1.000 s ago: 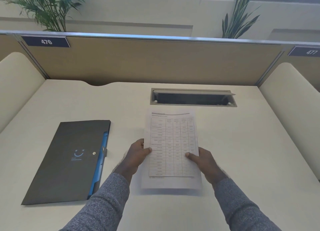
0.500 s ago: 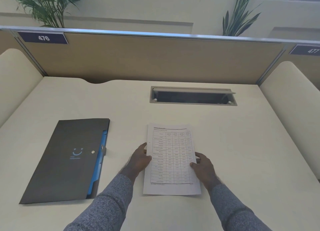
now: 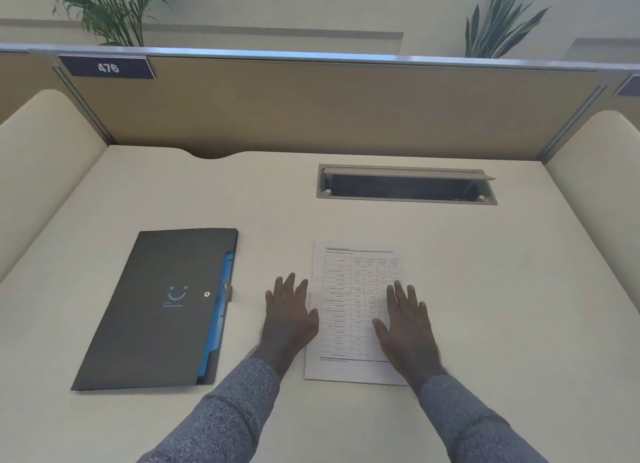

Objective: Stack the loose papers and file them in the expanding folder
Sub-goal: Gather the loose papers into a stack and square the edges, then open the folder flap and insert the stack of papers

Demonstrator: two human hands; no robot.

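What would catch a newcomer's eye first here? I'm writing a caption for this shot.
Two open hands, the left hand beside and the right hand over the printed papers at the desk's centre. To the left lies the closed dark expanding folder, blue dividers showing along its edge.

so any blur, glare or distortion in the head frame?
Head view: both hands motion-blurred, left hand more than right hand; table text on the papers too soft to read; folder sharp; wide-angle bowing along the partition rail; light soft and even, no hard glare, only faint shadows on the desk.
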